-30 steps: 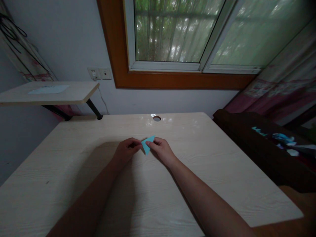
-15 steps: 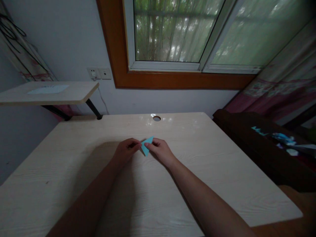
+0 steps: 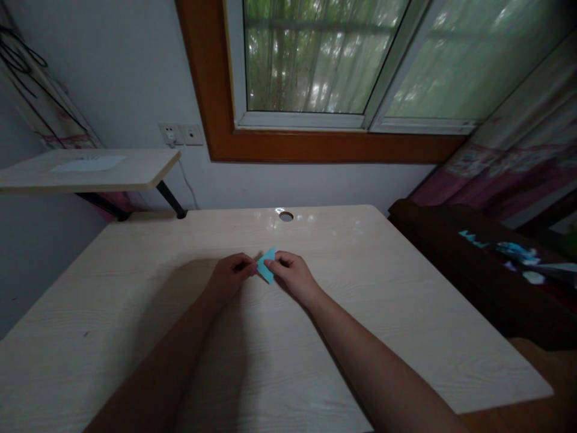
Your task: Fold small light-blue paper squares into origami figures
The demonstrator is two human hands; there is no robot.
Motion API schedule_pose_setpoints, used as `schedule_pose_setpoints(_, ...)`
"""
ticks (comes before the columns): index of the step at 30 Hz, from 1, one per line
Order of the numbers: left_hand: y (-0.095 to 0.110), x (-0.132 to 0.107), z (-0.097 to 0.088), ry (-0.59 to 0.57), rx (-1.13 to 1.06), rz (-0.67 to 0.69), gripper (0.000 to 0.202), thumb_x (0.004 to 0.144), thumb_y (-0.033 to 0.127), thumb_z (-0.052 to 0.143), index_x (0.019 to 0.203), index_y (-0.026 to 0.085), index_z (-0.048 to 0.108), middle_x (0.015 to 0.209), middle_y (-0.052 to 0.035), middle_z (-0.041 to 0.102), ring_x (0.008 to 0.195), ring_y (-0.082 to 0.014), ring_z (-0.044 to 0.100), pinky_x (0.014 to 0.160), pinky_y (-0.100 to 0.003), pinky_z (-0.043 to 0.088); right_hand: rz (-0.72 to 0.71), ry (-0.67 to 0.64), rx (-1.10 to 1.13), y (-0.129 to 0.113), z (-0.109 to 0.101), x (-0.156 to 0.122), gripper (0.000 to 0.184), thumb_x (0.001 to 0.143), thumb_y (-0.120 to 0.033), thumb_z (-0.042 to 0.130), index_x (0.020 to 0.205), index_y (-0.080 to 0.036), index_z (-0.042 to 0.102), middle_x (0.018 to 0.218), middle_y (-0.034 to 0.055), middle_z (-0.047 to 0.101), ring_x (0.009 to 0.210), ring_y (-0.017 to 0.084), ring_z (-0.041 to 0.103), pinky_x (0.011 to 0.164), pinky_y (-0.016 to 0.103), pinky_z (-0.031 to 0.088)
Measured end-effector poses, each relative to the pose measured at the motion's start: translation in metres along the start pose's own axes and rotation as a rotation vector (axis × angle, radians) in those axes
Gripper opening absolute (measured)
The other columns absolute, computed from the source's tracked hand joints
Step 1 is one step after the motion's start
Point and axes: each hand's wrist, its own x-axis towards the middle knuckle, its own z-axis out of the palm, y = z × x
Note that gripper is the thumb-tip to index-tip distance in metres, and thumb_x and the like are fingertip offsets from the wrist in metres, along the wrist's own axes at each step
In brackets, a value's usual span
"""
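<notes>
Between my two hands is a small piece of folded light-blue paper (image 3: pixel 265 269), roughly triangular, held over the middle of the desk. My left hand (image 3: pixel 232 276) pinches its left corner between thumb and fingertips. On the other side, my right hand (image 3: pixel 295 275) grips the paper with the thumb on top and the fingers behind it. The fingers hide part of its right side, so the inner folds cannot be made out.
The pale wood desk (image 3: pixel 360 313) has a round cable hole (image 3: pixel 286 216) near its back edge. A raised shelf (image 3: pixel 148 165) with a white sheet (image 3: pixel 88 163) stands at the back left. To the right, dark furniture (image 3: pixel 451 258) bears blue and white items (image 3: pixel 518 252).
The blue paper has turned slightly between my fingers, its top corner shifting left and its lower corner a little right. Both arms stay nearly in place.
</notes>
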Motion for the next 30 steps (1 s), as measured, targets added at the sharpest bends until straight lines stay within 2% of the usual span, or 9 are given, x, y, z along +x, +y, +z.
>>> schedule_pose_setpoints(9, 0.007, -0.002, 0.0, -0.073, 0.084, 0.021, 0.02, 0.084, 0.034, 0.062, 0.075, 0.017, 0.067, 0.074, -0.0011, 0.068, 0.072, -0.0151, 0.06, 0.07, -0.026, 0.044, 0.006, 0.123, 0.09, -0.001, -0.001, 0.002, 0.024, 0.077, -0.042, 0.072, 0.077, -0.018, 0.072, 0.072, 0.0015, 0.065, 0.066, 0.015, 0.054, 0.063, 0.028, 0.041)
schedule_pose_setpoints(30, 0.011, -0.003, -0.001, -0.091, 0.051, -0.009, 0.018, 0.08, 0.033, 0.065, 0.075, 0.017, 0.069, 0.072, -0.0019, 0.068, 0.071, -0.016, 0.06, 0.068, -0.026, 0.044, -0.041, 0.144, 0.043, -0.001, -0.002, 0.001, 0.025, 0.079, -0.043, 0.068, 0.077, -0.018, 0.069, 0.079, 0.0041, 0.067, 0.073, 0.018, 0.057, 0.069, 0.029, 0.044)
